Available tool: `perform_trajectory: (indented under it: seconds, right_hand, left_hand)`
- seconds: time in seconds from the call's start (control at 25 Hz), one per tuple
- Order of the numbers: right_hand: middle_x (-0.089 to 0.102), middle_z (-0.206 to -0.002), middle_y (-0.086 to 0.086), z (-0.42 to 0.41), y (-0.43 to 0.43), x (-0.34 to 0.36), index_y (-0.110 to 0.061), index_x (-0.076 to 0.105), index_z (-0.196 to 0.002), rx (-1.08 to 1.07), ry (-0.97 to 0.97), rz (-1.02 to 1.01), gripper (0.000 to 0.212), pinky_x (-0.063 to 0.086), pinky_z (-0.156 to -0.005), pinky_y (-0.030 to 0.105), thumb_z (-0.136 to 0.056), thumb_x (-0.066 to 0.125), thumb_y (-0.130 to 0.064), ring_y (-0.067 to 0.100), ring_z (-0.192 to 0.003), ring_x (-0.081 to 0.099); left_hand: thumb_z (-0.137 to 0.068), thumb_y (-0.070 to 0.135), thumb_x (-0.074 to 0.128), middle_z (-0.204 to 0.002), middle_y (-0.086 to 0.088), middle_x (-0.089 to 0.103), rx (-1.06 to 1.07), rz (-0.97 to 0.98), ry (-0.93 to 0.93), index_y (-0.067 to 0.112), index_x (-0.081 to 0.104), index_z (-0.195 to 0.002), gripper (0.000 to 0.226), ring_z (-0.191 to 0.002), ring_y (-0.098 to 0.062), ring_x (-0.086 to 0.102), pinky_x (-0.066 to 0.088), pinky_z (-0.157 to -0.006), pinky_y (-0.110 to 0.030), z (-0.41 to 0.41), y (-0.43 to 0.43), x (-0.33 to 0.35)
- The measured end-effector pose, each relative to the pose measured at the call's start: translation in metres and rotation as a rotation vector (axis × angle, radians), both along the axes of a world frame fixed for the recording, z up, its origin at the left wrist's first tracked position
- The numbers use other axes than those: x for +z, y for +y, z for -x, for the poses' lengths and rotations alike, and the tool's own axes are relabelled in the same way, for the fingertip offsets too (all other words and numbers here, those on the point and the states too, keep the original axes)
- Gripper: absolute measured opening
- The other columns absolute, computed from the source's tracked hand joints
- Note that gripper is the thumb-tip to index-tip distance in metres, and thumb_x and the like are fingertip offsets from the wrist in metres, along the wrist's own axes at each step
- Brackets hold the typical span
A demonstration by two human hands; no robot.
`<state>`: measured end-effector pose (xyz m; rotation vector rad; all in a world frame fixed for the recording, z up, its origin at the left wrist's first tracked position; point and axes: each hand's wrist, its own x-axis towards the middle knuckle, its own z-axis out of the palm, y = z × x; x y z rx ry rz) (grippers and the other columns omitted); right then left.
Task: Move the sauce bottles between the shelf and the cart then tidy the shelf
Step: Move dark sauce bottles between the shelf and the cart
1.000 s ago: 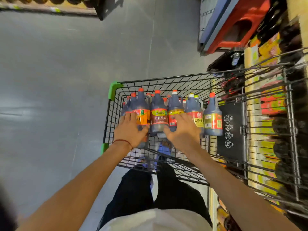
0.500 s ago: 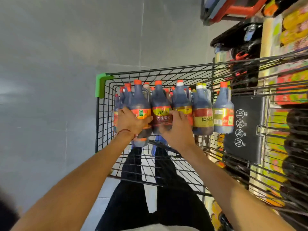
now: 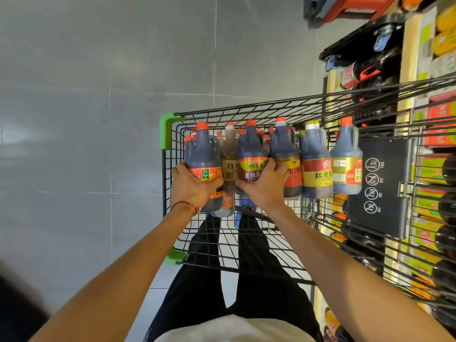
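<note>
The person stands at a black wire shopping cart [image 3: 246,112] with green plastic corner bumpers, on a grey tiled floor [image 3: 98,95]; dark plastic sauce bottles [image 3: 317,146] with moulded handles stand upright in a row across the cart's far end, shoulder to shoulder, with more red caps showing behind them. The left hand [image 3: 191,187], a red cord bracelet [image 3: 185,206] at its wrist, clasps the lower body of the leftmost, a dark red-capped bottle with an orange label [image 3: 203,156]; its thumb lies across the label and its fingers curl round the left side. The right hand [image 3: 265,186] grasps a dark red-capped bottle with a yellow-and-maroon label [image 3: 251,154]; its thumb sits low on the left and its fingers spread over the label's right edge, their tips touching the neighbouring white-capped dark bottle [image 3: 283,149]. Between the two held bottles sits a pale amber bottle [image 3: 229,154], touching both; whether the held ones rest on the cart floor cannot be told. Further right stand a yellow-capped bottle with a red-and-yellow label [image 3: 315,174] and a red-capped bottle with a gold label [image 3: 345,164]; just beside that one hangs a black child-seat flap with white pictograms [image 3: 380,183]. Through the cart's right wall shows a shop shelf [image 3: 434,169] stocked with bottles, blurred.
</note>
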<state>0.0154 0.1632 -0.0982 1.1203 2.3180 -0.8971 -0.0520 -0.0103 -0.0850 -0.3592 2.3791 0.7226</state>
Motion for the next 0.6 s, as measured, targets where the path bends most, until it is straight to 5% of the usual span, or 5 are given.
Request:
perform_trajectory:
  seconds: [0.24, 0.6]
  right_hand:
    - [0.041, -0.148, 0.015, -0.006, -0.020, -0.002, -0.005, 0.019, -0.155, -0.051, 0.084, 0.076, 0.129, 0.039, -0.110, 0.047, -0.060, 0.098, -0.040, 0.036, -0.136, 0.041]
    - [0.039, -0.138, 0.014, 0.011, -0.019, -0.014, -0.009, 0.028, -0.143, -0.067, -0.007, 0.120, 0.123, 0.043, -0.108, 0.045, -0.048, 0.102, -0.034, 0.033, -0.129, 0.042]
  left_hand:
    - [-0.056, 0.051, 0.086, -0.119, -0.007, 0.046, 0.031, -0.030, 0.027, 0.014, 0.041, -0.125, 0.090, -0.096, -0.020, 0.054, 0.049, -0.075, -0.031, -0.006, -0.005, 0.000]
    - [-0.066, 0.050, 0.085, -0.102, 0.003, 0.056, 0.030, -0.098, -0.076, 0.020, 0.034, -0.119, 0.080, -0.084, -0.018, 0.060, 0.049, -0.071, -0.028, 0.003, -0.012, -0.005]
